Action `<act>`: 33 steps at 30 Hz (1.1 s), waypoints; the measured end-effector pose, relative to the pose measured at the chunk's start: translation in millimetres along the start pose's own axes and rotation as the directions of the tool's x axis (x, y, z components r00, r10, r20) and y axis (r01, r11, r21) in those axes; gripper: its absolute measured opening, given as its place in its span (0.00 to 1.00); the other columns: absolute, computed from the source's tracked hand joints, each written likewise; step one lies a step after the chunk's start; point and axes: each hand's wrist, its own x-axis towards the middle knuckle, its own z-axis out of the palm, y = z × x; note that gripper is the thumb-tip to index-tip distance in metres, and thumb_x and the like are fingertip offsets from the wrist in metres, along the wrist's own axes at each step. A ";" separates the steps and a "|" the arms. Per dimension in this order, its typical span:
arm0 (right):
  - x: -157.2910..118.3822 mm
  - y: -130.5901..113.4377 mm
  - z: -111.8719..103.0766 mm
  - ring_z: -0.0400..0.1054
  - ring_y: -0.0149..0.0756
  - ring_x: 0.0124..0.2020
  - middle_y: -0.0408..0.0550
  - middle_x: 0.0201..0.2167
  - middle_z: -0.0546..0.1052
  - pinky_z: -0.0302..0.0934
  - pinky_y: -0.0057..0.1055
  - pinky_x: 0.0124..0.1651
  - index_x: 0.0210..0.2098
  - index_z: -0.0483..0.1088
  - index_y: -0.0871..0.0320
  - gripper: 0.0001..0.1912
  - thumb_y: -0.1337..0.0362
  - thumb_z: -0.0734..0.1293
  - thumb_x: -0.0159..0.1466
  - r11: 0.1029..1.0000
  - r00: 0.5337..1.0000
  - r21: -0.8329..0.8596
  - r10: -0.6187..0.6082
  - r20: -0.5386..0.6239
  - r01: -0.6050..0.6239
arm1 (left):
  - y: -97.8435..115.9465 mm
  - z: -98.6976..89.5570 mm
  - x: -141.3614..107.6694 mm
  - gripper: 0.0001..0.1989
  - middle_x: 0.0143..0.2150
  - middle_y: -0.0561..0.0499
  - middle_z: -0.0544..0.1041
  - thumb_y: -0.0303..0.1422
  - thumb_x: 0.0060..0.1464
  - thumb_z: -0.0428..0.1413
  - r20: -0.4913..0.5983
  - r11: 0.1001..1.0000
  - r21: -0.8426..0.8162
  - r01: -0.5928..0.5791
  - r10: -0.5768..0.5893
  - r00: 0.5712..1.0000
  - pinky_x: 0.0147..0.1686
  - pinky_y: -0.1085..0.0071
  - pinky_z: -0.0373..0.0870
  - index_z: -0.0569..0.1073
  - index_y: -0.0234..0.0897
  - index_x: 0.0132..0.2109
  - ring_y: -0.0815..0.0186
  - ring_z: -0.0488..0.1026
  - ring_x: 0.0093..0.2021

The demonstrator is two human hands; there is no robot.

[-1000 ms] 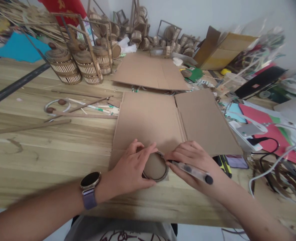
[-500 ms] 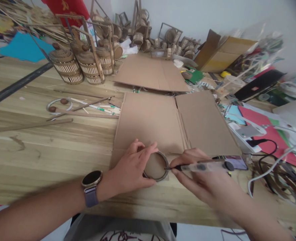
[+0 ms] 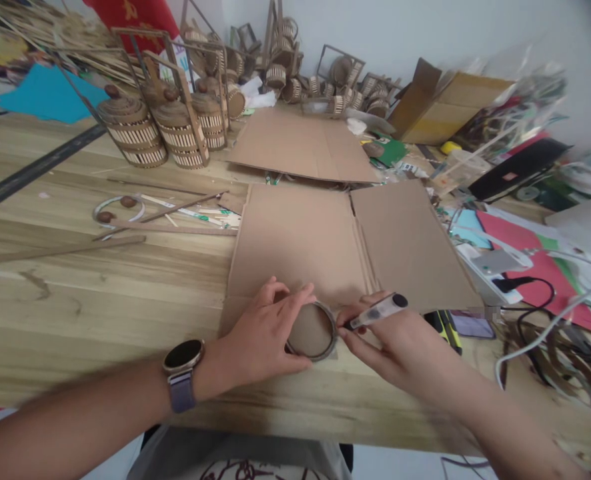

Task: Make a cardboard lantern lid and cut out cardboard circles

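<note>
A thin brown ring (image 3: pixel 332 343) lies near the front edge of the cardboard sheet (image 3: pixel 295 247). My left hand (image 3: pixel 270 327) rests over its left side, thumb at the near rim and fingers at the far rim, pressing it down. Between the thumb and fingers of my right hand (image 3: pixel 383 343) is a pen (image 3: pixel 379 311) with a clear barrel and a dark end. Its tip is at the ring's outer right edge, though my fingers partly hide the contact. The pen leans up and to the right.
Lidded slatted baskets (image 3: pixel 183 133) with tall handles stand at the back left. Thin strips (image 3: pixel 175 227) and two brown balls (image 3: pixel 128 201) lie on the left. A second cardboard piece (image 3: pixel 300 143) is behind. A yellow-and-black tool (image 3: pixel 444 330), phone (image 3: pixel 473 325) and cables (image 3: pixel 535 320) occupy the right.
The pen has swung from nearly level to a steeper slant, its rear end moving up and left. My right hand has turned with it, uncovering the yellow-and-black tool. My left hand stays put.
</note>
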 end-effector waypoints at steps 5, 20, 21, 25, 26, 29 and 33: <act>4.3 5.3 5.6 0.75 0.43 0.33 0.49 0.29 0.80 0.63 0.41 0.39 0.34 0.73 0.57 0.12 0.66 0.60 0.70 0.991 0.996 -0.115 -0.074 -0.053 0.068 | 0.0 0.3 -0.3 0.53 0.63 0.48 0.71 0.37 0.43 0.69 -0.013 1.000 0.006 -0.012 0.012 1.000 0.66 0.46 0.47 0.47 0.39 0.69 0.46 0.59 0.58; -8.1 3.4 26.1 0.74 0.38 0.32 0.43 0.29 0.81 0.66 0.37 0.38 0.37 0.77 0.52 0.06 0.69 0.69 0.63 0.903 0.965 0.429 0.129 -0.228 -0.020 | 1.3 -1.5 0.3 0.54 0.63 0.48 0.71 0.34 0.43 0.69 -0.002 0.999 -0.032 0.004 -0.004 1.000 0.66 0.45 0.49 0.46 0.40 0.70 0.47 0.58 0.59; -7.9 3.4 31.3 0.74 0.39 0.33 0.43 0.29 0.82 0.66 0.38 0.39 0.37 0.77 0.52 0.06 0.69 0.69 0.63 0.893 0.964 0.450 0.140 -0.228 -0.023 | 1.2 -1.5 0.2 0.54 0.63 0.48 0.71 0.34 0.43 0.69 -0.004 0.999 -0.036 0.001 -0.001 1.000 0.65 0.44 0.49 0.45 0.40 0.70 0.46 0.59 0.59; -4.8 3.3 45.6 0.74 0.39 0.35 0.43 0.30 0.82 0.66 0.38 0.41 0.36 0.78 0.52 0.07 0.70 0.70 0.61 0.855 0.960 0.519 0.152 -0.235 -0.008 | -0.6 -0.2 0.3 0.54 0.63 0.47 0.72 0.35 0.44 0.69 -0.025 0.999 -0.036 -0.018 0.017 1.000 0.65 0.42 0.48 0.45 0.41 0.70 0.45 0.59 0.60; -3.8 3.4 47.4 0.74 0.38 0.35 0.43 0.30 0.81 0.66 0.38 0.41 0.36 0.78 0.52 0.07 0.70 0.70 0.60 0.848 0.960 0.530 0.149 -0.236 -0.002 | -1.2 0.3 0.5 0.55 0.63 0.47 0.72 0.35 0.43 0.69 -0.029 0.999 -0.033 -0.022 0.021 0.999 0.65 0.42 0.48 0.45 0.41 0.70 0.45 0.59 0.59; -1.6 4.2 50.6 0.73 0.38 0.36 0.43 0.30 0.81 0.65 0.38 0.42 0.35 0.77 0.52 0.07 0.71 0.70 0.61 0.836 0.963 0.549 0.144 -0.229 0.006 | -2.5 1.4 0.5 0.55 0.62 0.45 0.73 0.36 0.43 0.70 -0.035 0.999 -0.021 -0.034 0.034 0.999 0.65 0.42 0.49 0.46 0.39 0.70 0.45 0.60 0.59; -0.5 6.2 53.9 0.73 0.39 0.38 0.44 0.32 0.81 0.65 0.38 0.43 0.36 0.77 0.52 0.06 0.70 0.70 0.62 0.838 0.964 0.546 0.140 -0.227 0.007 | -2.8 1.8 -0.8 0.54 0.62 0.45 0.73 0.36 0.44 0.70 -0.048 0.999 0.002 -0.049 0.049 0.998 0.64 0.41 0.50 0.45 0.38 0.69 0.46 0.60 0.59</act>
